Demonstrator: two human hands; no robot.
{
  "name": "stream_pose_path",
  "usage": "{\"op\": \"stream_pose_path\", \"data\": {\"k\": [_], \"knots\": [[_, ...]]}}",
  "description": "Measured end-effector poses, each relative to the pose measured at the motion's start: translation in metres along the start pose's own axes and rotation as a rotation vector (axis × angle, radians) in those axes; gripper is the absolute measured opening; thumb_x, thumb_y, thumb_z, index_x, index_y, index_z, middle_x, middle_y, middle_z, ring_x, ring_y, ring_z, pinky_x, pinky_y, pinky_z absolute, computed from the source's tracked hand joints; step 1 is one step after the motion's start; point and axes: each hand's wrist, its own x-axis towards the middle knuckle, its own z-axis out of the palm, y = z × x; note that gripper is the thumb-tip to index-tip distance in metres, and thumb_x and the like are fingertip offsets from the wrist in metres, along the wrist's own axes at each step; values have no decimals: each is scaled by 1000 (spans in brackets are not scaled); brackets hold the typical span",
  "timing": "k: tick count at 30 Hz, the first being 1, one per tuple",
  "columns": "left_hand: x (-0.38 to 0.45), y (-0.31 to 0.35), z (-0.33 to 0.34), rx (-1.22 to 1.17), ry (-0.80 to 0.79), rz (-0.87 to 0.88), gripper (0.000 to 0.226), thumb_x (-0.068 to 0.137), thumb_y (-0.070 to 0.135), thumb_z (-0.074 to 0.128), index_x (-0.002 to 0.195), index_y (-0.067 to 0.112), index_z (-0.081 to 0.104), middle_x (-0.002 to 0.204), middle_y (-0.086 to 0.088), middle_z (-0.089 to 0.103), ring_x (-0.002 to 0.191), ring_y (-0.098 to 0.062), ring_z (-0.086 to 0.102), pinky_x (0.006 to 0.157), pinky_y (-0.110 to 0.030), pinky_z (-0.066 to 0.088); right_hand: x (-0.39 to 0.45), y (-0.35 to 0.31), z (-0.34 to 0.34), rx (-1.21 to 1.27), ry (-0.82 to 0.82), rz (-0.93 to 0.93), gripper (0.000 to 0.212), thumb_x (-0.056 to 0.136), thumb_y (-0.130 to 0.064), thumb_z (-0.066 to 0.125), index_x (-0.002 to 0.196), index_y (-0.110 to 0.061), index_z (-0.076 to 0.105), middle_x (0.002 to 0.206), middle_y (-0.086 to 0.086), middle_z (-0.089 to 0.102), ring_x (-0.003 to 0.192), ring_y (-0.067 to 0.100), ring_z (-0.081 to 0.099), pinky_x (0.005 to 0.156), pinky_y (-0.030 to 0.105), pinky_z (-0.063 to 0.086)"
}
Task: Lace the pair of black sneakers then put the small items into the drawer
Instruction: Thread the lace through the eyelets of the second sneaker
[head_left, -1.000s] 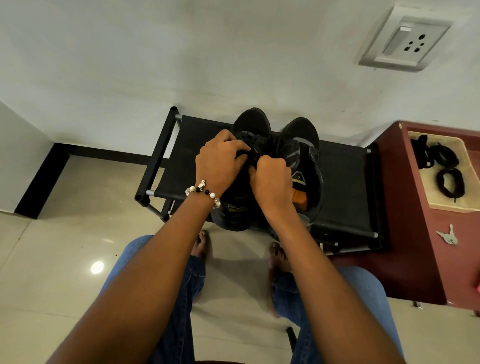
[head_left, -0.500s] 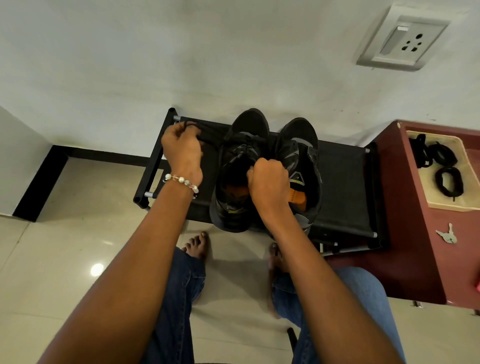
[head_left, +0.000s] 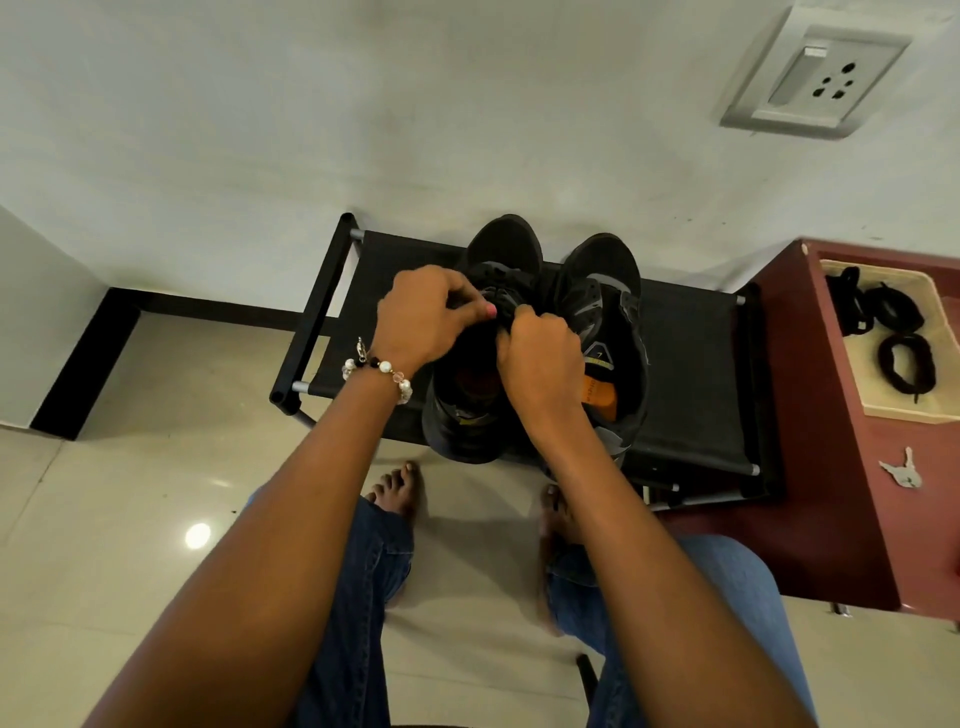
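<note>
Head view shows me a change on the left side first: half a second ago my left hand (head_left: 426, 317) was out over the left edge of the shoe rack (head_left: 691, 364), drawing what looked like a black lace sideways; now it is back at frame centre, fingers curled and pinching at the throat of the left sneaker (head_left: 483, 364). I read that as one pull finished and the hand returning for the next eyelet, so the lacing of this shoe is under way, not done. The lace itself is black on black and I cannot pick it out between the fingers.

My right hand (head_left: 540, 358) has hardly shifted; it is fisted tight on the tongue or upper lacing area of the same shoe, touching the left hand. Just right of it sits the right sneaker (head_left: 608, 291), its orange insole showing, with neither hand on it.

Both shoes stand side by side, toes toward the wall, on the black fabric shelf of the rack at frame centre. At far right is a maroon cabinet (head_left: 831, 467) with an open drawer (head_left: 935, 410) holding coiled black laces (head_left: 906, 361), and a small bunch of keys (head_left: 901, 473) lies on the cabinet top below it, not yet put away. A wall socket (head_left: 815, 78) sits at upper right, above glossy beige floor tiles and my jeans.
</note>
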Motion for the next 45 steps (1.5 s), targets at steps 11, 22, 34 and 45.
{"op": "stream_pose_path", "data": {"k": [11, 22, 34, 45], "knots": [[-3, 9, -26, -766, 2, -142, 23, 98, 25, 55, 78, 14, 59, 52, 7, 49, 45, -7, 43, 55, -26, 40, 1, 3, 5, 104, 40, -28, 40, 99, -25, 52, 136, -13, 51, 120, 15, 58, 107, 33, 57, 77, 39, 50], [-1, -8, -49, -1454, 342, -228, 23, 92, 39, 59, 106, 23, 68, 65, 6, 54, 51, -8, 33, 61, -28, 32, 21, 10, -48, 1492, -236, 302, 23, 84, 3, 58, 77, -18, 63, 82, -3, 66, 82, 9, 60, 76, 28, 43], [5, -9, -20, -526, 318, -104, 13, 80, 25, 77, 92, 22, 74, 86, 7, 71, 79, -1, 65, 79, -18, 53, 36, 43, -69, 1305, -112, 417, 11, 94, -11, 55, 91, -10, 66, 85, 10, 69, 77, 16, 62, 69, 29, 47], [-4, 4, 16, 245, 190, 250, 31, 86, 25, 68, 117, 21, 68, 108, -6, 64, 100, -24, 59, 77, -31, 45, 15, 1, -46, 240, -222, 8, 25, 86, -26, 72, 97, -5, 63, 91, 15, 64, 84, 33, 64, 75, 42, 55]]}}
